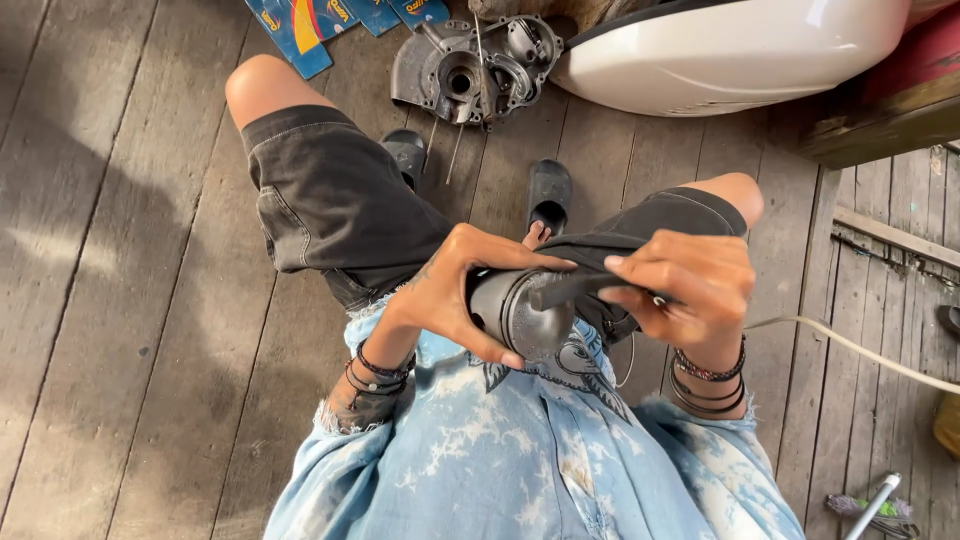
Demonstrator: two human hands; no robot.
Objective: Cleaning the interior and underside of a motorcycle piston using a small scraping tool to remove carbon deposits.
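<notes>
Head view looks straight down on a seated person, both hands raised in front of the lap over a plank floor (120, 300). The left hand (450, 295) comes in from the left with the wrist bent, bracelets on the forearm. Its fingers spread and curl around a grey, round metal part (515, 310), the thumb lying across the top and the fingertips wrapping the lower rim. The right hand (690, 285) reaches in from the right, palm down, wrist also banded. Its fingers are clamped around a dark rod (570, 290) that lies across the top of the part and points left; whether the rod is fixed to the part cannot be told. A dark cloth (600, 245) bunches behind the two hands, touching the right fingers. The part sits between the knees, held above the lap, just in front of the pale blue shirt.

On the floor near the far edge lies a grey metal engine casing (470, 70), with a white curved body panel (730, 50) to its right. Two black shoes (548, 195) stand between the casing and the hands. A pale cable (860, 350) runs off from behind the right wrist toward the right edge of the floor.
</notes>
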